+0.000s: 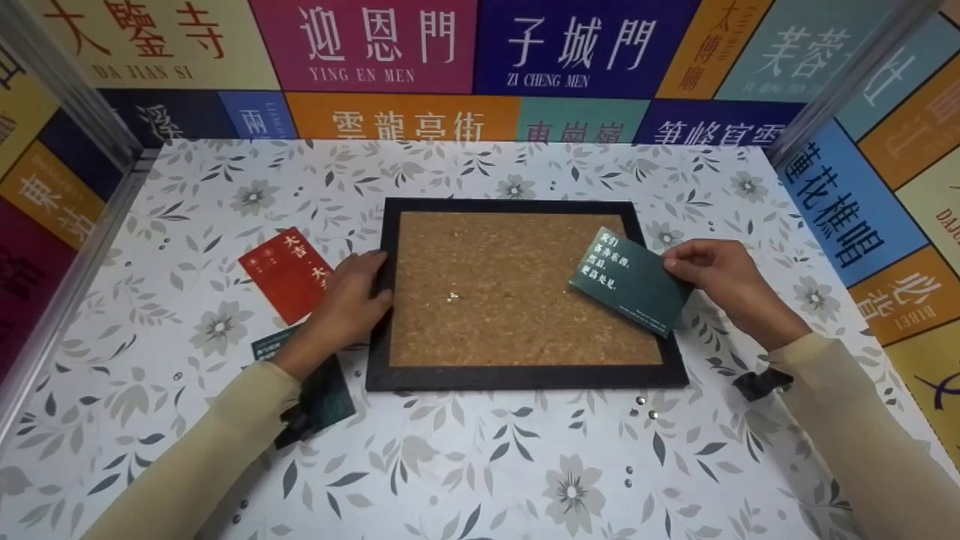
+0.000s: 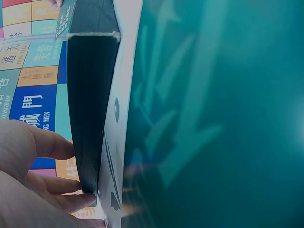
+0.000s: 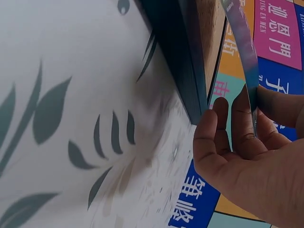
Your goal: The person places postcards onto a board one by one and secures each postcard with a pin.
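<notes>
A black-framed cork board [image 1: 525, 289] lies flat on the table. My left hand [image 1: 349, 300] touches its left edge; in the left wrist view, the fingertips [image 2: 66, 148] rest against the side of the black frame [image 2: 90, 95]. My right hand [image 1: 716, 277] pinches a dark green card [image 1: 630, 277] with white writing by its right corner, over the board's right side. The right wrist view shows that card [image 3: 247, 57] edge-on between thumb and fingers of the right hand [image 3: 251, 147]. Small shiny bits [image 1: 453, 298] sit on the cork.
A red card [image 1: 281, 274] lies left of the board, partly behind the left hand. Another dark green card [image 1: 326, 394] lies under the left forearm. Several small silver pieces [image 1: 651, 414] lie before the board on the flower-patterned table [image 1: 480, 457]. Coloured lettered panels [image 1: 375, 45] surround it.
</notes>
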### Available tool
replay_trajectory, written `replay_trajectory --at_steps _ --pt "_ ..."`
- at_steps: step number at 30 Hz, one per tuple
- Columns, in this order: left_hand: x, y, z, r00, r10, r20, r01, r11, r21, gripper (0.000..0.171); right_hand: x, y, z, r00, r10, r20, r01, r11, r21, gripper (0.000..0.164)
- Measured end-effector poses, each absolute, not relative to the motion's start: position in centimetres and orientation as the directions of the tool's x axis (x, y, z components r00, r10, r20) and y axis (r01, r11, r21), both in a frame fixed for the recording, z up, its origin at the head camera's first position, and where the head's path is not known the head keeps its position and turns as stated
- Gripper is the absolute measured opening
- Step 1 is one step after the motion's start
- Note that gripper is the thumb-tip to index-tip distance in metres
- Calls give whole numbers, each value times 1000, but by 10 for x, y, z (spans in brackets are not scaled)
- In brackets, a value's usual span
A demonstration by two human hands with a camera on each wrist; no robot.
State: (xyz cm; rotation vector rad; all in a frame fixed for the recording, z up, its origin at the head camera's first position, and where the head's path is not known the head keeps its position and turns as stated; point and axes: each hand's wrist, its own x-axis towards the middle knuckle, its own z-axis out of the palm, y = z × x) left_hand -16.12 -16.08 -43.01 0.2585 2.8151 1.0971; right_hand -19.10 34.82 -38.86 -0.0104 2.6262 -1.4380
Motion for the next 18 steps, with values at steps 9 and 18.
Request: replay_trajectory --at_steps 9,18 --pt "-160 -161 -430 -979 199 -38 119 718 686 64 -191 330 -391 -987 -97 -125 56 528 -847 29" --pt "-160 -160 -428 -980 189 -57 99 721 686 64 -193 312 -393 -981 -118 -156 68 543 -837 29"
